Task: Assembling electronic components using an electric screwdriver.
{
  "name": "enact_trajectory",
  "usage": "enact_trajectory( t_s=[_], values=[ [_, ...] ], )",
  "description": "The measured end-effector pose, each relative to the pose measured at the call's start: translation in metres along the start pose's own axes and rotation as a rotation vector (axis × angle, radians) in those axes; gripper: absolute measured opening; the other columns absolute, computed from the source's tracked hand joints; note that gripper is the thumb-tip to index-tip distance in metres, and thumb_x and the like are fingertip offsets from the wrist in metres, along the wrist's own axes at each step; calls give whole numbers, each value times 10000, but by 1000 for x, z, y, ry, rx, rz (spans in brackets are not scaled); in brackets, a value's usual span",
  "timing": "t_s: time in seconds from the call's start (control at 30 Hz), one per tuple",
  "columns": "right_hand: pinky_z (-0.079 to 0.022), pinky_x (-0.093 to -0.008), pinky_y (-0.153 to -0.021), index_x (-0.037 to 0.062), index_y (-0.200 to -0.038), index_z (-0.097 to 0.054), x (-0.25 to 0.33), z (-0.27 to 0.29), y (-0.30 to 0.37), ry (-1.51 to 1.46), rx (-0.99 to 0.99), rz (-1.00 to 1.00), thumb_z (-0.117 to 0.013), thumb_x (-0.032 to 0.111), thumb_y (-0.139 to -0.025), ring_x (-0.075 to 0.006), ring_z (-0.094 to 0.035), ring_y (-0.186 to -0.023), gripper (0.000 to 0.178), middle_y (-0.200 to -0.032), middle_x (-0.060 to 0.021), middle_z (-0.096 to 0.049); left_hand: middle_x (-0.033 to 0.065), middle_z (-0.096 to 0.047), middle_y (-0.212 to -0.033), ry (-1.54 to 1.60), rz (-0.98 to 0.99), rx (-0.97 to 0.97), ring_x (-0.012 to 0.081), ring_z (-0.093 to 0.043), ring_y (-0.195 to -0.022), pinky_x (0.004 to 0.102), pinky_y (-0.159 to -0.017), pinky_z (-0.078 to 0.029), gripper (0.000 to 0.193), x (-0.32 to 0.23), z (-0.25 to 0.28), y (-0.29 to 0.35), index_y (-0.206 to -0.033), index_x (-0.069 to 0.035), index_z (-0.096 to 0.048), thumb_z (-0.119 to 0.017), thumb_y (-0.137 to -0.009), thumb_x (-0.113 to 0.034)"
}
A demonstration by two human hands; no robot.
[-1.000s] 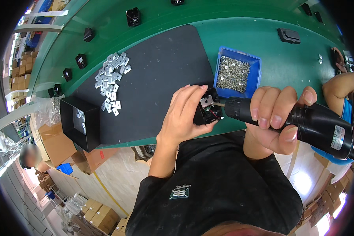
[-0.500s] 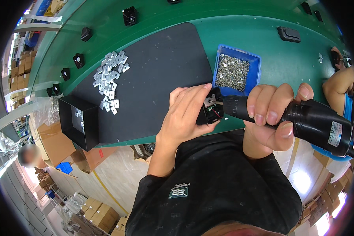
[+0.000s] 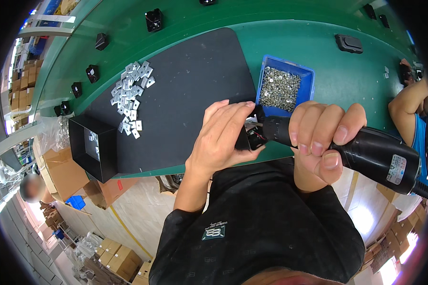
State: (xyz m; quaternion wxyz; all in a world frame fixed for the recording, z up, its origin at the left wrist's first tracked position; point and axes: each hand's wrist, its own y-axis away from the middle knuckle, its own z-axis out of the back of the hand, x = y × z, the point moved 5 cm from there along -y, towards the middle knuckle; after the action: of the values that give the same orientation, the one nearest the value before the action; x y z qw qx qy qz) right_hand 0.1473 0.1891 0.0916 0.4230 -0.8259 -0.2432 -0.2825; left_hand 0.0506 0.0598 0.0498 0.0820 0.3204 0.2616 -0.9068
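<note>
My left hand (image 3: 222, 134) is closed around a small black housing (image 3: 256, 138) with wires and a metal plate inside, held near the edge of the black mat. My right hand (image 3: 324, 137) wraps around a black electric screwdriver (image 3: 383, 154) that lies level and points left. Its tip reaches into the open side of the housing; the bit's exact contact is too small to make out. Just beyond the tool stands a blue bin (image 3: 313, 78) of silver screws (image 3: 280, 88).
Small metal plates (image 3: 132, 92) are heaped on the black mat (image 3: 190, 90), beside a black open box (image 3: 110, 152). Several black housings (image 3: 153, 20) line the far green surface. A black case (image 3: 349, 43) lies at the far right, and another person's arm (image 3: 409, 107) shows there.
My right hand has shifted slightly left along with the screwdriver, and its raised index finger now curls onto the tool. The left hand keeps hold of the housing in nearly the same place.
</note>
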Motion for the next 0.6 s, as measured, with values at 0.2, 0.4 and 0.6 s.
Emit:
enact_trajectory(
  t_s=[0.2,0.4,0.6],
  values=[
    [-420,-250,-557,116,-1065,-431,-5,-1,-5,8,-15,12,-692,176,-816,-106,-491,-541,366,-691,24,-510,120,-616,-1082,41,0,66,272,-601,-987,426,-933,-412,681,5,-4,-6,-1134,16,-549,-827,-548,-193],
    [-429,-224,-573,94,-1146,-438,58,33,-27,-252,-132,249,-693,169,-740,-61,-515,-555,485,-684,55,-521,79,-610,-1064,-83,38,154,271,-552,-969,399,-854,-381,688,30,7,-12,-1129,-49,-562,-819,-521,-244],
    [-412,-224,-588,72,-1182,-393,70,58,-7,42,-198,269,-652,186,-777,-77,-500,-561,494,-712,26,-514,181,-550,-1187,-176,188,-187,350,-535,-1044,403,-916,-438,726,120,55,-71,-1242,-10,-478,-766,-596,-176]
  ],
)
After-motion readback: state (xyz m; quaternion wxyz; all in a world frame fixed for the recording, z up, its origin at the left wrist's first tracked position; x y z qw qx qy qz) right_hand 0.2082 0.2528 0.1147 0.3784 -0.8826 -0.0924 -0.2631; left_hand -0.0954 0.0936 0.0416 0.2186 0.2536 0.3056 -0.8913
